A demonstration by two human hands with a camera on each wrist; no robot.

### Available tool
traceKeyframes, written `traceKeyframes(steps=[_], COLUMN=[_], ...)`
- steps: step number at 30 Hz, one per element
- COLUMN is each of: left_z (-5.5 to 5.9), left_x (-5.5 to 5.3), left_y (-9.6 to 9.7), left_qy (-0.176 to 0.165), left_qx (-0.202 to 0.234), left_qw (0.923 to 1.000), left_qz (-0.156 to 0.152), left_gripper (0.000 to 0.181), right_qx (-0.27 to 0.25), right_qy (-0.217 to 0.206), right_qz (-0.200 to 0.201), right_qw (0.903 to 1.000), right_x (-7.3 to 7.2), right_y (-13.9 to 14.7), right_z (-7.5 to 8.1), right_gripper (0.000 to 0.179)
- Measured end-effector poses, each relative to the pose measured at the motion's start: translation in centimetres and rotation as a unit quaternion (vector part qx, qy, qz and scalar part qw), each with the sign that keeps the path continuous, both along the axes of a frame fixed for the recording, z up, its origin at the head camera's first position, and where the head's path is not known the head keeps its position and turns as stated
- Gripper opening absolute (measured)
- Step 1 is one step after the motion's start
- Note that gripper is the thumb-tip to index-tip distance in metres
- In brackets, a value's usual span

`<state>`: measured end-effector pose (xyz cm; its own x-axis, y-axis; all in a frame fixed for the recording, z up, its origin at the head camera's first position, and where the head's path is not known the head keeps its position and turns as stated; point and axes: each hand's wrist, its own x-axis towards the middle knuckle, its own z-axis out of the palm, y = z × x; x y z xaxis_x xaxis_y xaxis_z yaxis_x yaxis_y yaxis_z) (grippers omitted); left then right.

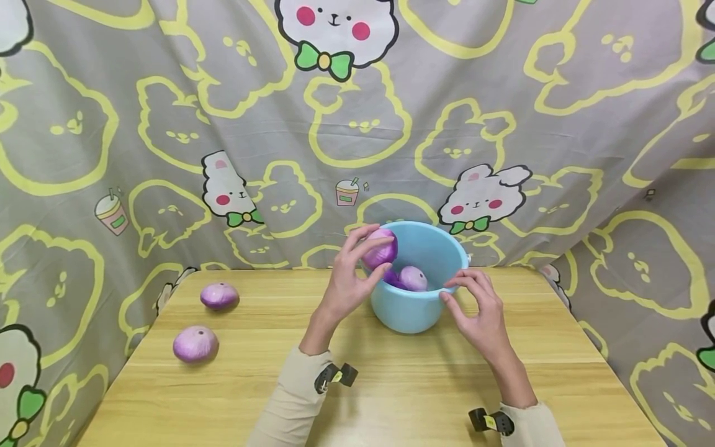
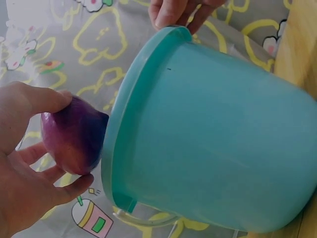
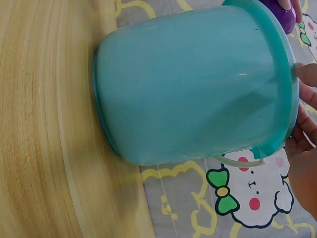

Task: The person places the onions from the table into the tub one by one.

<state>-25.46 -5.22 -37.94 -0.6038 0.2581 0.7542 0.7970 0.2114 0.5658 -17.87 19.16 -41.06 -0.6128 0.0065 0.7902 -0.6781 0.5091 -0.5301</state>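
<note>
My left hand (image 1: 347,279) pinches a purple onion (image 1: 381,248) between thumb and fingers, at the left side of the blue bucket's (image 1: 408,313) rim. In the left wrist view that onion (image 2: 74,136) overlaps the rim's edge. My right hand (image 1: 479,310) grips the bucket's rim at the front right, thumb outside and fingers over the edge; the right wrist view shows this hand (image 3: 304,148) at the rim too. Inside the bucket lies a paler onion (image 1: 413,279), with a darker purple one (image 1: 393,277) partly hidden beside it. The bucket stands upright on the table.
Two more purple onions lie on the left of the wooden table (image 1: 391,397): one farther back (image 1: 219,296), one nearer (image 1: 195,344). A grey patterned curtain (image 1: 268,136) hangs behind the table and at its sides. The bucket's pale handle (image 2: 148,218) hangs down at its side.
</note>
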Motion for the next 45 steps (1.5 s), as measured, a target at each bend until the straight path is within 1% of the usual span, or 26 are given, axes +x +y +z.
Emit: traceKeyframes(steps=[4, 11, 18, 29, 38, 45], left_z=[0.0, -0.2, -0.3, -0.6, -0.9, -1.3], left_x=[-0.1, -0.2, -0.4, -0.4, -0.4, -0.4], left_y=[0.2, 0.4, 0.6, 1.2, 1.4, 1.4], left_qy=[-0.004, -0.009, -0.01, -0.023, -0.012, -0.018], left_qx=[-0.005, -0.008, -0.01, -0.024, -0.024, -0.031], left_qw=[1.0, 0.9999, 0.9999, 0.9994, 0.9994, 0.999], left_qz=[0.003, -0.003, -0.002, -0.004, -0.02, -0.026], left_gripper=[0.044, 0.042, 0.042, 0.042, 0.043, 0.044], right_qx=[0.001, -0.002, -0.002, 0.0, 0.0, 0.001], right_qy=[0.002, -0.005, -0.01, -0.003, -0.001, 0.001], right_qz=[0.0, -0.001, -0.003, -0.004, -0.002, 0.002], right_qw=[1.0, 1.0, 0.9999, 1.0, 1.0, 1.0], right_x=[-0.1, -0.1, -0.1, -0.2, -0.1, -0.1], right_y=[0.0, -0.1, 0.0, 0.2, 0.1, 0.1], right_z=[0.1, 0.2, 0.3, 0.0, -0.1, -0.1], right_gripper=[0.023, 0.022, 0.022, 0.022, 0.023, 0.023])
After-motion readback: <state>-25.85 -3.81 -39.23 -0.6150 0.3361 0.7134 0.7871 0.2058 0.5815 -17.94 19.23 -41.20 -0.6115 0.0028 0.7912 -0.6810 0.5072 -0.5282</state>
